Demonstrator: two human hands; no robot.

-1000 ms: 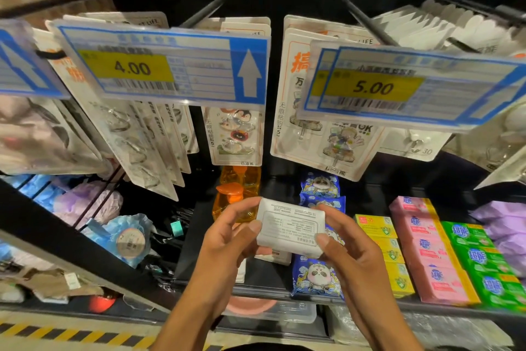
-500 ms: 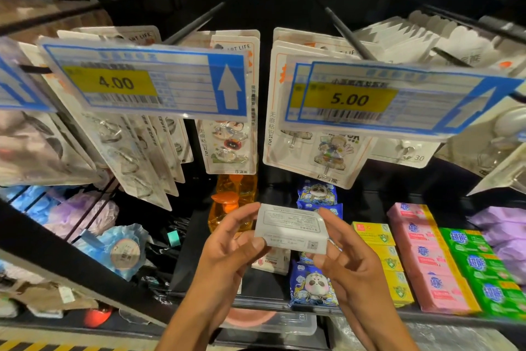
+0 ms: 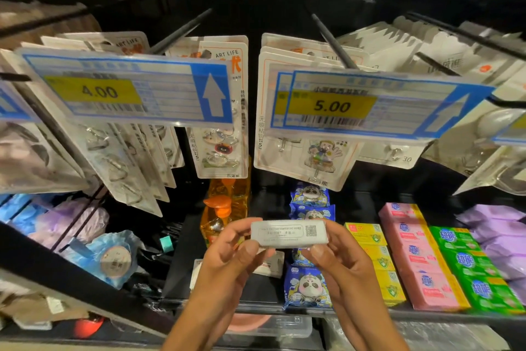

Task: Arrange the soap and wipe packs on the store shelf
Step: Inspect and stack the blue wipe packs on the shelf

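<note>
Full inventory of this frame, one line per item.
soap box: one, white, held between both hands
wipe packs: at least three, blue panda print, centre column
yellow soap boxes: three, yellow, right of wipe packs
pink soap boxes: four, pink, next column right
green soap boxes: three, green, further right
purple packs: several, purple, far right
bottles: two, orange, left of wipe packs
price tags: two readable, blue and yellow, hanging above
hook cards: many, white, behind price tags
left hand: one, grips box's left end
right hand: one, grips box's right end
</note>
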